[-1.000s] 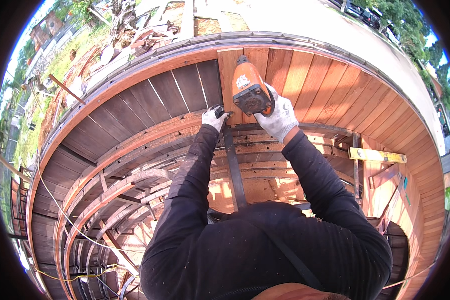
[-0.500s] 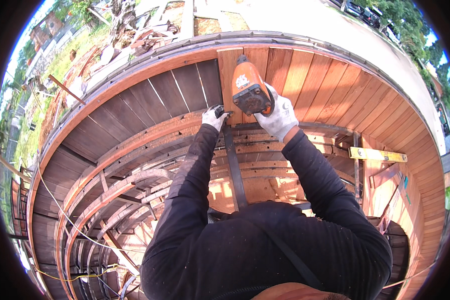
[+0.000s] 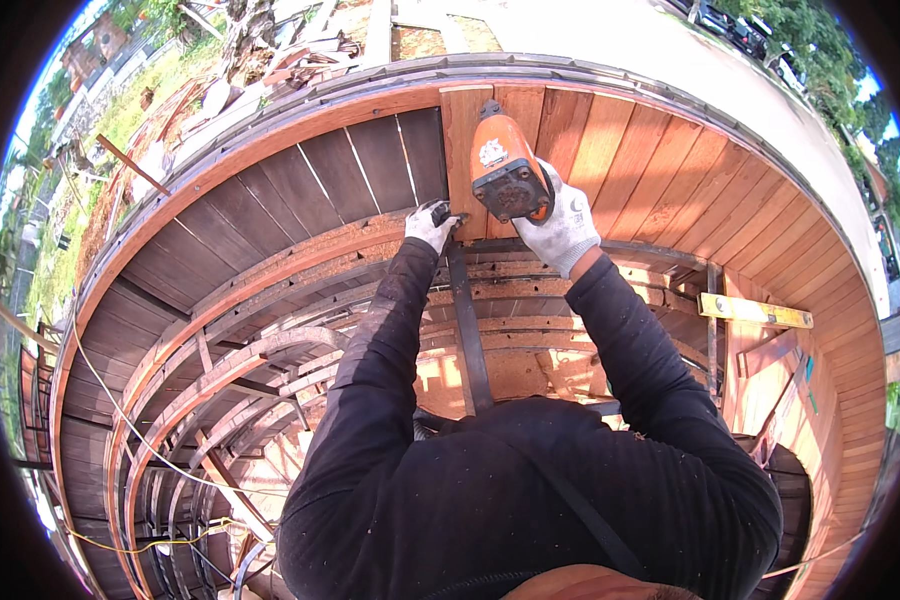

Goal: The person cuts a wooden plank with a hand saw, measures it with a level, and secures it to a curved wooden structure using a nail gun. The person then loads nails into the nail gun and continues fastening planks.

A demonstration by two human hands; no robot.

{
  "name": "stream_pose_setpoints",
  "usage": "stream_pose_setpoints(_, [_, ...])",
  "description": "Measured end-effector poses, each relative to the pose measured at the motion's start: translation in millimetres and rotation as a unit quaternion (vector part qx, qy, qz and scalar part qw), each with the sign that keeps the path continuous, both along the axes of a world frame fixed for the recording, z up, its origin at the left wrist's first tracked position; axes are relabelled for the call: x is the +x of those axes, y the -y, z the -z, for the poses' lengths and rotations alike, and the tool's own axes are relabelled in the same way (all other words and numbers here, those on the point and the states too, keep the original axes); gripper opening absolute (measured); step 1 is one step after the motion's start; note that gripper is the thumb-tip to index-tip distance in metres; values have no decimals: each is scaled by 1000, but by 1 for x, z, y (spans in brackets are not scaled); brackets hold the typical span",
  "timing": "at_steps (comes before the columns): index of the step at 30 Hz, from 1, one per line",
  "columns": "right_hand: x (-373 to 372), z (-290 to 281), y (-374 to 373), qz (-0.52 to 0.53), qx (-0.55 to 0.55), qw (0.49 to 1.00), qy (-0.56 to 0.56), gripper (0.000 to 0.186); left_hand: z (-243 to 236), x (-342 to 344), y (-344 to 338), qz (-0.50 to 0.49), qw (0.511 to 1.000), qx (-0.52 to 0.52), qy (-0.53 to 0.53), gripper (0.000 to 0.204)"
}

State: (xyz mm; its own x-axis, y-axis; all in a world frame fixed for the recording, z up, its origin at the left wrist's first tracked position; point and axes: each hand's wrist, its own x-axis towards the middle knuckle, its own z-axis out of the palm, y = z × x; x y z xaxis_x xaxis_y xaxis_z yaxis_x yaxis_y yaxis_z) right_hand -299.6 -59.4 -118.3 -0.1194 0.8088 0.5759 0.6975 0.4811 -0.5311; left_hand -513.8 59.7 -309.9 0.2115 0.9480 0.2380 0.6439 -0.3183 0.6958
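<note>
My right hand (image 3: 558,222), in a white glove, grips an orange nail gun (image 3: 508,160) with a black bolted end cap. The tool stands over the wooden planks on the curved frame, its narrow black end pointing away from me. My left hand (image 3: 430,226), gloved in white with something dark at the fingertips, is closed at the near end of a reddish plank (image 3: 460,130). A small yellowish bit shows beside its fingertips; what it pinches, if anything, is too small to make out. This plank borders dark boards on its left.
Dark boards (image 3: 315,180) with narrow gaps line the left of the curve; reddish planks (image 3: 660,160) line the right. Curved wooden ribs and a dark metal bar (image 3: 468,325) lie below my arms. A yellow spirit level (image 3: 755,311) rests at right. A thin cord (image 3: 120,410) hangs at left.
The view has shifted slightly. Both hands stay in nearly the same place, the right still gripping the nail gun and the left still at the plank's near end.
</note>
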Motion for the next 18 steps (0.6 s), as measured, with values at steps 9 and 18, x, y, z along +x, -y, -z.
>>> stream_pose_setpoints(9, [1, 2, -2, -8, 27, 1000, 6, 66, -1, 2, 3, -28, 999, 21, 9, 32])
stream_pose_setpoints(18, [-8, 2, 10, -29, -3, 1000, 9, 68, 12, -2, -5, -19, 999, 17, 30, 34])
